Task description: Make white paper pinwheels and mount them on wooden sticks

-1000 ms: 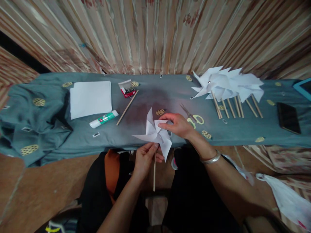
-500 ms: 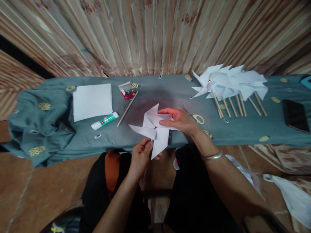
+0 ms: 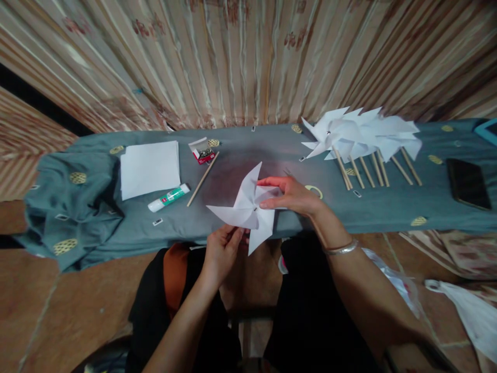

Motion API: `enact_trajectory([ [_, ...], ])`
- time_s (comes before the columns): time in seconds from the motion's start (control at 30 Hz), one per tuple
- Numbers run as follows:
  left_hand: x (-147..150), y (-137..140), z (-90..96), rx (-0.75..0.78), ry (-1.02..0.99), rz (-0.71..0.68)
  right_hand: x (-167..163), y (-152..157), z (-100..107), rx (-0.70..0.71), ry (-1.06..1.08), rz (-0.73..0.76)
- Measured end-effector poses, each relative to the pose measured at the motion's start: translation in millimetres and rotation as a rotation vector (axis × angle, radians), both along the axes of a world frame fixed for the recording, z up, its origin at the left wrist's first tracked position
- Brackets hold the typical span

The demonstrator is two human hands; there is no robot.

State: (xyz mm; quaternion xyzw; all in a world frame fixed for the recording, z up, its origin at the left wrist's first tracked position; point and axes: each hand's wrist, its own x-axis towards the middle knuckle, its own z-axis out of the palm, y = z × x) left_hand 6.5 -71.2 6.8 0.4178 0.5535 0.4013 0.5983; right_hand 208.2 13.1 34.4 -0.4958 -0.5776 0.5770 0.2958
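Over the front edge of the table I hold a white paper pinwheel (image 3: 233, 214) with a round metal pin at its centre. My right hand (image 3: 294, 197) is closed on its right side, the thumb on top near the pin. Below the left blade, my left hand (image 3: 222, 253) has thumb and fingers pinched together at the pinwheel's underside. Its fingertips are partly hidden by the paper, so whether a stick is also in them I cannot tell. A loose wooden stick (image 3: 203, 178) lies behind to the left, by a small red-and-white box (image 3: 204, 151) of metal pins.
Finished-looking pinwheels on sticks (image 3: 361, 132) lie overlapped at the back right. A white paper stack (image 3: 150, 168) and a glue stick (image 3: 168, 198) are on the left. Scissors (image 3: 314, 190) lie partly behind my right hand. A phone (image 3: 468, 182) rests at the far right.
The pinwheel has turned slightly and shifted a little right, and its left blade now covers more of my left fingertips. My right thumb sits closer to the pin. The camera view has shifted slightly.
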Motion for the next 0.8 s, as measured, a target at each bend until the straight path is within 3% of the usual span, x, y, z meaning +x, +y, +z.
enact_trajectory([
  [0.3, 1.2, 4.3, 0.4, -0.031, -0.04, -0.056, 6.8, -0.5, -0.7, -0.076, 0.02, 0.009],
  [0.63, 1.6, 7.6, 4.5, -0.063, -0.039, -0.069, 2.6, -1.8, -0.3, 0.074, -0.105, 0.047],
  [0.8, -1.4, 8.2, 3.8, -0.069, 0.002, -0.044, -0.2, -3.3, -0.8, 0.062, -0.061, 0.067],
])
